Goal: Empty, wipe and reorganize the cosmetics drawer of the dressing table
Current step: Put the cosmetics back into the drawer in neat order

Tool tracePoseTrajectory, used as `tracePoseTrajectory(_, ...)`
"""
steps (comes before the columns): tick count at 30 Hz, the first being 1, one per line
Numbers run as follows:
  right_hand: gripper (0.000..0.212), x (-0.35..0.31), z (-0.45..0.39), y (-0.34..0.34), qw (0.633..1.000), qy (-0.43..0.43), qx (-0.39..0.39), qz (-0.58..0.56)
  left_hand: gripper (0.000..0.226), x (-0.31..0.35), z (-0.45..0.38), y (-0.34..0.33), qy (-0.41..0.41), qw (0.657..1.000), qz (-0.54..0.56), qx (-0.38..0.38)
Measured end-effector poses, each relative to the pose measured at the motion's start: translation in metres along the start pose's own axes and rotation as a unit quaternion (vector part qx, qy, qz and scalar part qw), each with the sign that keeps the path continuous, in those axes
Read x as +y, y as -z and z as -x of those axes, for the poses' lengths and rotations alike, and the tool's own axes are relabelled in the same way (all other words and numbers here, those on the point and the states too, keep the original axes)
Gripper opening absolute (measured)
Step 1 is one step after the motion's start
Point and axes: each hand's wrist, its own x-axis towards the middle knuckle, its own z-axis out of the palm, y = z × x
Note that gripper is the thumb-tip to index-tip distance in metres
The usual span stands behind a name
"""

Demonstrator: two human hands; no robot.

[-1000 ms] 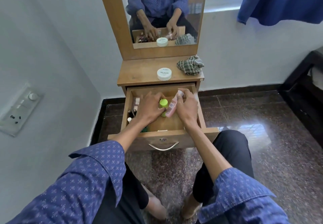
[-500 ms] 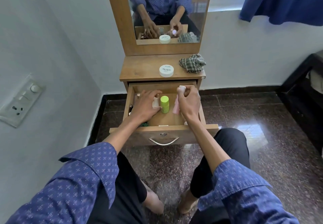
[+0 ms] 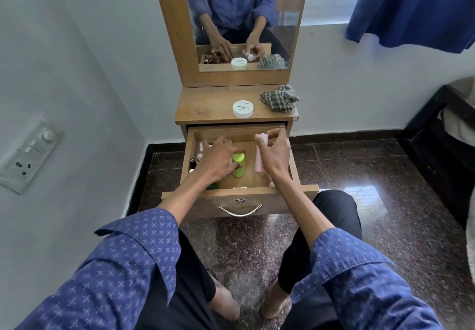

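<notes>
The wooden drawer [image 3: 240, 196] of the dressing table is pulled out in front of me. My right hand [image 3: 273, 153] holds a pink bottle [image 3: 259, 161] upright inside it, fingers pinching its cap. My left hand [image 3: 218, 161] lies over the drawer's left half, fingers stretched out and touching a green bottle [image 3: 239, 165] that stands in the middle. Several small bottles [image 3: 193, 161] line the drawer's left wall, partly hidden by my left hand. A white nail polish remover jar [image 3: 243, 109] and a crumpled checked cloth [image 3: 280, 97] sit on the tabletop [image 3: 205, 108].
A mirror [image 3: 244, 18] rises behind the tabletop. A wall with a switch panel [image 3: 28, 153] runs close on the left. Dark furniture [image 3: 442, 134] stands at the right, and a blue cloth [image 3: 416, 8] hangs above it. My knees flank the drawer on the polished floor.
My right hand has lifted the pink bottle from a tilt to upright and moved it toward the drawer's right side. My left hand has slid to the green bottle.
</notes>
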Motion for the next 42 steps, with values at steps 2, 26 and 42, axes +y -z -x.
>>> tracePoseTrajectory(2, 0.037, -0.001, -0.003, -0.003, 0.999, 0.006, -0.018, 0.026, 0.050, -0.002, 0.007, 0.005, -0.005, 1.000, 0.016, -0.013)
tracePoseTrajectory(26, 0.067, -0.007, -0.030, -0.032, 0.916, 0.039, -0.253, 0.309, 0.040, -0.021, 0.042, -0.016, 0.007, 0.993, 0.068, 0.098)
tracePoseTrajectory(42, 0.058, 0.012, -0.004, -0.044, 0.921, 0.109, -0.242, 0.284, 0.048, -0.023, 0.041, -0.020, 0.017, 0.992, 0.082, 0.091)
